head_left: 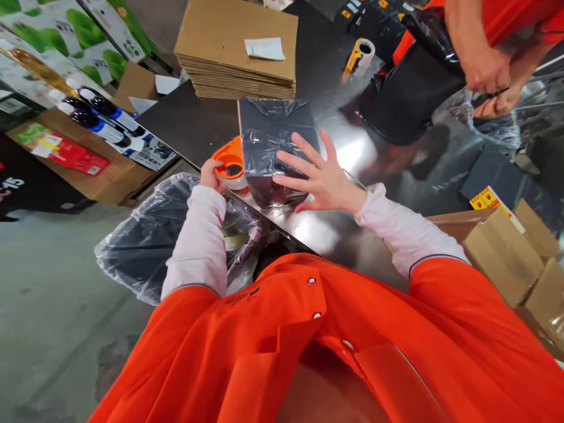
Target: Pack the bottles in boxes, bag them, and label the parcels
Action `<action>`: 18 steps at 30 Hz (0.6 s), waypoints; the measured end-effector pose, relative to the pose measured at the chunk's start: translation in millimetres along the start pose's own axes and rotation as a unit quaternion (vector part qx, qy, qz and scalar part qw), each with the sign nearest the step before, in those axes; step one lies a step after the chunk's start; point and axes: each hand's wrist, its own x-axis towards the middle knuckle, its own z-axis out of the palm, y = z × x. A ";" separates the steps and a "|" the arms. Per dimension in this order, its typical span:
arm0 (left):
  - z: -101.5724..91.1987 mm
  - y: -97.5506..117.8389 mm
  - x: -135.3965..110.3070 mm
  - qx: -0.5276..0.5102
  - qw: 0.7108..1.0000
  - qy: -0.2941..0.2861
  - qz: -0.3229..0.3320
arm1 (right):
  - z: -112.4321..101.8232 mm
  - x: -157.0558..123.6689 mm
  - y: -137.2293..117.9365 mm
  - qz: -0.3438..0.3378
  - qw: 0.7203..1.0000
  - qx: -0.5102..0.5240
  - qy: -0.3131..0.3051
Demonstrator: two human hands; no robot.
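My left hand (212, 175) is closed around the edge of an orange tape dispenser (229, 154), which carries a roll of clear tape. The dispenser touches or nearly touches the left side of a dark box (275, 132) wrapped in shiny clear film. Over the box's right side my right hand (321, 176) is spread wide, fingers apart, holding nothing. Whether its fingertips touch the film I cannot tell. The box stands near the edge of a dark, shiny table (339, 223).
Flattened cardboard (233, 35) is stacked behind the box. Another tape dispenser (359, 59) lies farther back. At the right, a co-worker's hands (493, 82) are above a clear plastic bag (497, 126). A plastic-lined bin (150, 235) stands below left; open cartons (502, 252) are at right.
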 end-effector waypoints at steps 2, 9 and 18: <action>0.6 15.7 19.6 0.021 0.998 -0.055 -0.037 | -2.4 44.2 16.1 -0.048 0.996 -0.062 -0.049; -77.2 -28.1 -98.6 0.033 0.995 -0.044 0.088 | 36.0 82.5 31.6 0.032 0.995 -0.078 -0.056; -13.2 -207.5 -291.2 0.024 0.993 0.106 0.042 | 59.8 113.3 6.4 0.127 0.991 0.039 0.023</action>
